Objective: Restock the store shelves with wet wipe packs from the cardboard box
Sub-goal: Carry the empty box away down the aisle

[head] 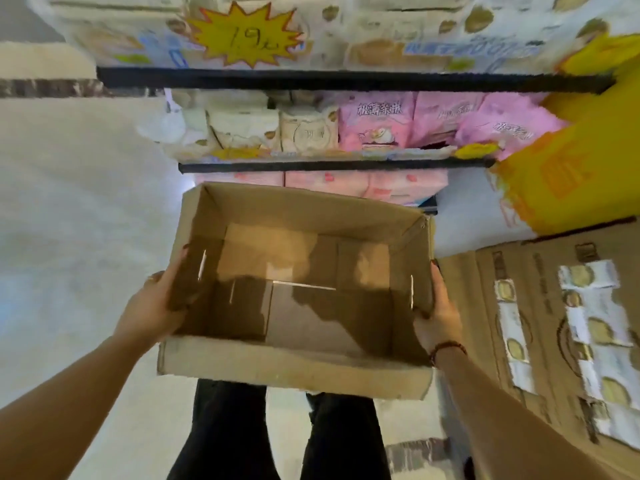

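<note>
— Two hands on the box [294, 367]?
— Yes. The left hand [152, 306] grips its nine o'clock wall, the right hand [438, 317] the three o'clock wall. It's held above the legs [225, 427], bare bottom showing.
— The shelves [332, 165]?
— Twelve o'clock, with pink packs [375, 119]. A carton [540, 323] lies at three.

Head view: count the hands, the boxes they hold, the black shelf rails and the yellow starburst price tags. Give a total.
Hands: 2, left hand and right hand
Boxes held: 1, the open cardboard box
Black shelf rails: 2, upper rail and lower rail
Yellow starburst price tag: 1
Total: 6
</note>
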The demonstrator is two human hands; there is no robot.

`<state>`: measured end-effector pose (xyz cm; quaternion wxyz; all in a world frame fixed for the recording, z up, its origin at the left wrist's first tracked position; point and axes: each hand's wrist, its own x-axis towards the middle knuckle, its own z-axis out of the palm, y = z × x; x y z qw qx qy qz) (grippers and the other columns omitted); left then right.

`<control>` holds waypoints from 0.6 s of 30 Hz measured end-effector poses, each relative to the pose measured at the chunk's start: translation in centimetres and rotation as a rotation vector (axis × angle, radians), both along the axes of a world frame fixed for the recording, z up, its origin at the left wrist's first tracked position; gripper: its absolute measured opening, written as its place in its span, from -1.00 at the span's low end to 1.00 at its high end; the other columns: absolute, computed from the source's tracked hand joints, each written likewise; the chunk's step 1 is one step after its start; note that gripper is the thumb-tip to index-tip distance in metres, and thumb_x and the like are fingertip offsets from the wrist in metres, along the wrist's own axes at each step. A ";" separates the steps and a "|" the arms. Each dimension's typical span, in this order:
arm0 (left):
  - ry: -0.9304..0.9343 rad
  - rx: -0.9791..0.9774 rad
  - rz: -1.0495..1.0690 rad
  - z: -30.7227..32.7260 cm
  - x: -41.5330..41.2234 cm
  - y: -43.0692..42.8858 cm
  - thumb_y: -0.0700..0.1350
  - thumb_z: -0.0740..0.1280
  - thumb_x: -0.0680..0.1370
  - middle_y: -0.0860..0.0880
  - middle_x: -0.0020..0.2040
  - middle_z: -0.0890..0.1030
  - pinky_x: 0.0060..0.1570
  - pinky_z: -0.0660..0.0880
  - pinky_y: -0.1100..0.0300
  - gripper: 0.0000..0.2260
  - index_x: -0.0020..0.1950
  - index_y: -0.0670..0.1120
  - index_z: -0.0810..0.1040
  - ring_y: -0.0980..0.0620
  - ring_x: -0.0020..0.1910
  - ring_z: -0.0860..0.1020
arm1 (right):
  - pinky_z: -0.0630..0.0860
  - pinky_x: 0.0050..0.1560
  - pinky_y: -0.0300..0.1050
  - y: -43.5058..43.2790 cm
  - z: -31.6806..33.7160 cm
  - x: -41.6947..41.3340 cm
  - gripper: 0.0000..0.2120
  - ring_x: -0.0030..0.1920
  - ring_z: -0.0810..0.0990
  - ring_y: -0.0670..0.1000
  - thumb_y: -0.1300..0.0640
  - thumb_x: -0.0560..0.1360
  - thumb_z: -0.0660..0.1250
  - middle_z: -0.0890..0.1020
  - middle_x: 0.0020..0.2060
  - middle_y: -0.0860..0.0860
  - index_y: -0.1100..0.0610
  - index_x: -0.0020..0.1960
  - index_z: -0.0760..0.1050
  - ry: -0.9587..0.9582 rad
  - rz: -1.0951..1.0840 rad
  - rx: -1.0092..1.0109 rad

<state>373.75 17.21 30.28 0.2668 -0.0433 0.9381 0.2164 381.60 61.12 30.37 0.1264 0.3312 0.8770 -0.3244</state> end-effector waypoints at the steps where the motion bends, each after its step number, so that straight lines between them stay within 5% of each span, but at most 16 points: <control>1: 0.004 -0.008 0.029 -1.2 0.4 0.9 -0.28 0.38 0.44 -0.16 0.32 0.42 -0.15 0.59 0.02 -0.03 0.49 0.38 -0.17 -0.19 0.05 0.54 | 0.54 -0.04 -0.02 0.8 -1.4 -0.3 -0.09 -0.14 0.49 0.10 0.38 0.43 0.25 0.48 0.23 0.15 -0.34 0.50 -0.02 -0.005 0.018 0.010; 3: -0.003 -0.045 0.075 -4.1 1.1 2.4 -0.30 0.37 0.45 -0.16 0.34 0.40 -0.16 0.60 0.02 -0.03 0.47 0.39 -0.20 -0.18 0.05 0.53 | 0.51 -0.11 -0.07 2.0 -4.5 -0.9 -0.10 -0.17 0.47 0.05 0.39 0.45 0.25 0.47 0.22 0.13 -0.32 0.51 -0.04 -0.022 0.051 0.021; 10: -0.063 -0.105 0.139 -19.9 1.6 3.9 -0.27 0.36 0.47 -0.18 0.39 0.34 -0.06 0.57 -0.04 -0.02 0.46 0.41 -0.28 -0.25 0.12 0.51 | 0.52 0.07 0.11 3.3 -20.6 -4.6 -0.12 0.07 0.52 0.23 0.39 0.47 0.27 0.44 0.24 0.16 -0.28 0.51 -0.03 -0.053 0.165 0.013; 18: -0.032 -0.156 0.171 -37.8 0.9 3.5 -0.24 0.38 0.50 -0.25 0.40 0.33 0.00 0.55 -0.12 -0.06 0.50 0.32 -0.24 -0.33 0.14 0.50 | 0.40 0.28 0.18 2.9 -40.0 -7.3 -0.14 0.29 0.43 0.21 0.38 0.48 0.32 0.42 0.30 0.15 -0.15 0.55 -0.05 -0.034 0.225 0.041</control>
